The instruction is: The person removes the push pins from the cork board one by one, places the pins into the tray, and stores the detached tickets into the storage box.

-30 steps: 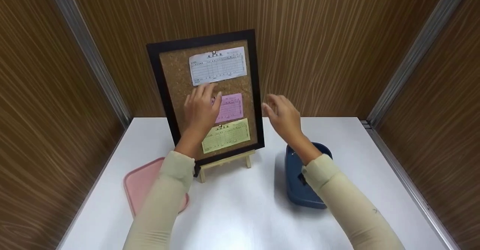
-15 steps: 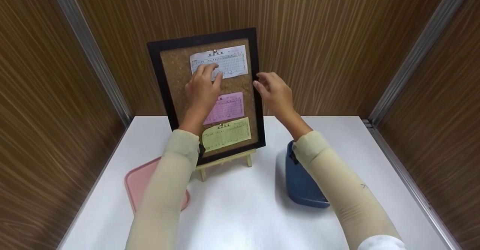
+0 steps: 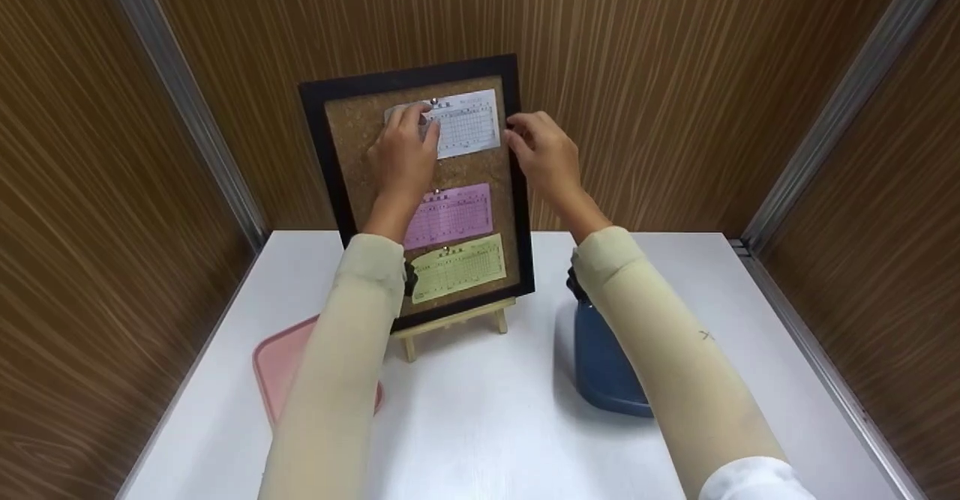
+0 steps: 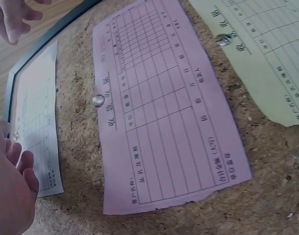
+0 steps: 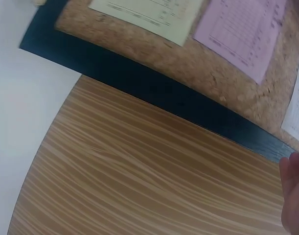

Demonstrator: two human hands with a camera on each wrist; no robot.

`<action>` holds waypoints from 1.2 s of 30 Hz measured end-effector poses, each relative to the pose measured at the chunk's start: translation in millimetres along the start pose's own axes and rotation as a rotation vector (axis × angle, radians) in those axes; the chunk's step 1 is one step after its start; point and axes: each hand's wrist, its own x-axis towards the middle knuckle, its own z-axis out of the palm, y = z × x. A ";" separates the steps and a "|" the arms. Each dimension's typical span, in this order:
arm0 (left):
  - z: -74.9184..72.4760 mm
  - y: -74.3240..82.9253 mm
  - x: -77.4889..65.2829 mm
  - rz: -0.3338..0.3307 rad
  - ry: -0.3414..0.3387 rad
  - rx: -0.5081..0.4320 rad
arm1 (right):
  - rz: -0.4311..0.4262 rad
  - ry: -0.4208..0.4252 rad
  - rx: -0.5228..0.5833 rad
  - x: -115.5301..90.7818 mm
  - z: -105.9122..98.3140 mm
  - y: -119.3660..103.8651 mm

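Note:
A cork board [image 3: 351, 136] in a black frame leans on a small wooden easel [image 3: 457, 318]. My left hand [image 3: 405, 154] is in front of the left part of the top white slip [image 3: 471, 125], its fingers loosely bent near the silver pushpin [image 3: 434, 101]. Contact between fingers and pin cannot be made out. At the frame's right edge is my right hand [image 3: 551, 154], fingers bent and nothing seen in them; whether it touches the frame is unclear. Below, a pink slip [image 4: 154, 107] and a yellow slip [image 4: 266, 49] are each pinned to the cork.
On the white table [image 3: 480, 417], a pink tray [image 3: 281, 357] lies at the left, partly behind my left sleeve. A dark blue bin [image 3: 607, 369] stands at the right under my right forearm. Wood-grain walls [image 3: 637, 73] enclose the back and sides.
Both hands have risen along the board, the left from the pink slip up to the white one. My right hand has also come in to the left, to the frame's edge.

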 end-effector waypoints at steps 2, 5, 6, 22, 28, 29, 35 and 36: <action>0.1 2.0 1.2 0.000 -0.005 -0.002 | 0.027 -0.003 -0.001 5.2 -0.6 -0.5; 0.6 5.0 2.7 0.004 -0.013 0.010 | 0.076 -0.009 -0.003 12.0 -0.9 -0.2; 0.9 6.0 3.4 0.004 -0.013 0.013 | 0.088 -0.009 -0.005 14.2 -0.8 0.0; 6.5 12.4 9.1 -0.014 -0.012 0.074 | 0.068 -0.002 -0.087 37.2 0.9 -3.9; 7.2 15.2 13.5 -0.052 -0.027 0.085 | 0.053 -0.026 -0.108 43.1 6.0 -10.3; 7.8 16.3 14.2 -0.055 -0.027 0.085 | 0.053 -0.023 -0.112 44.0 6.1 -10.6; 13.9 22.1 15.8 -0.064 -0.017 0.079 | 0.089 -0.038 -0.123 44.7 6.6 -7.7; 14.5 22.8 16.2 -0.068 -0.016 0.074 | 0.095 -0.041 -0.122 44.3 7.0 -7.2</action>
